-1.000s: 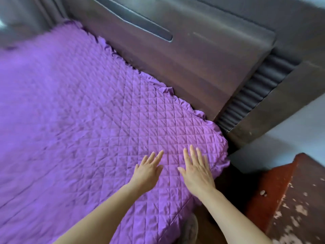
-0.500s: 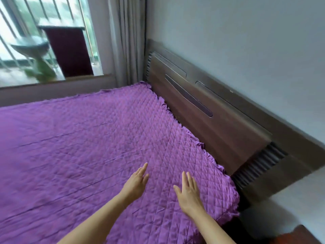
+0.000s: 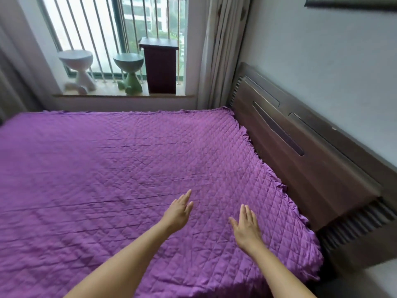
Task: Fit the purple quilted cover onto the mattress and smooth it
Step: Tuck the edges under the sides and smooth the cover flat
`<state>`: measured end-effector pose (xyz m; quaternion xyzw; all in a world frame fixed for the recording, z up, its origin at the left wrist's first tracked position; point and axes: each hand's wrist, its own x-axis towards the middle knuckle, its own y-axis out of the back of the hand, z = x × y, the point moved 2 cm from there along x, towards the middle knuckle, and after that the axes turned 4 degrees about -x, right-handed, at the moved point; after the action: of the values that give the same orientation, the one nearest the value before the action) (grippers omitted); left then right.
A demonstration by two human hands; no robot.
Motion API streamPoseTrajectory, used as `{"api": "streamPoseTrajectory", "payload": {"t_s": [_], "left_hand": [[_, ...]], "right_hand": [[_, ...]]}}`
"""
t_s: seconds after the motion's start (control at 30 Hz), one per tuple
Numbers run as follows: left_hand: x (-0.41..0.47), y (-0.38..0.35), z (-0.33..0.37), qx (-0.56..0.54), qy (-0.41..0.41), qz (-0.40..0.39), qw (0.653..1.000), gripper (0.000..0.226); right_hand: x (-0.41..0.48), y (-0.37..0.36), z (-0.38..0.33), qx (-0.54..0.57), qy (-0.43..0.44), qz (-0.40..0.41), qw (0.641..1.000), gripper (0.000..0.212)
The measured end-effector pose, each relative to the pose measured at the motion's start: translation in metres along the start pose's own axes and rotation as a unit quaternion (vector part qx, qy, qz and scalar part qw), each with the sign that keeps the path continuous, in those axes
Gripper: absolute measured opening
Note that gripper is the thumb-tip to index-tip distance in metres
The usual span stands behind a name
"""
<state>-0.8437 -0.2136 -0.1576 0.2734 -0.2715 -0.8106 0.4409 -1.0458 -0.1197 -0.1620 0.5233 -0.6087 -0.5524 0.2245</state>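
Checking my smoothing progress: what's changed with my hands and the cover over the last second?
The left hand and right hand moved from the corner of the cover by the headboard toward the bed's middle and spread apart. Nothing was gripped or let go; both stay open-fingered. The cover stays spread over the bed.

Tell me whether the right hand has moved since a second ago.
Yes: the right hand has slid from the near corner of the cover farther onto it.

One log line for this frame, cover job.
phase: smoothing | left hand: open, over cover | right hand: open, flat on cover | cover: spread to headboard, light creases
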Motion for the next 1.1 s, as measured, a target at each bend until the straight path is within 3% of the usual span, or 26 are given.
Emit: {"api": "streamPoseTrajectory", "payload": {"t_s": [0.3,0.6,0.93,1.1], "left_hand": [[-0.066,0.061,-0.039,-0.040,0.024,0.077,0.996,0.052],[-0.160,0.146,-0.150,-0.043,0.084,0.131,0.987,0.052],[-0.251,0.248,-0.288,-0.030,0.133,0.136,0.981,0.052],[-0.280,0.249,-0.323,-0.051,0.149,0.120,0.980,0.053]], "right_hand": [[-0.028,-0.015,-0.090,-0.015,0.106,0.021,0.994,0.069],[-0.070,-0.080,-0.232,-0.030,0.167,-0.008,0.985,0.068],[-0.131,-0.172,-0.392,-0.025,0.201,-0.051,0.978,0.067],[-0.155,-0.206,-0.412,-0.061,0.203,-0.082,0.974,0.067]]}}
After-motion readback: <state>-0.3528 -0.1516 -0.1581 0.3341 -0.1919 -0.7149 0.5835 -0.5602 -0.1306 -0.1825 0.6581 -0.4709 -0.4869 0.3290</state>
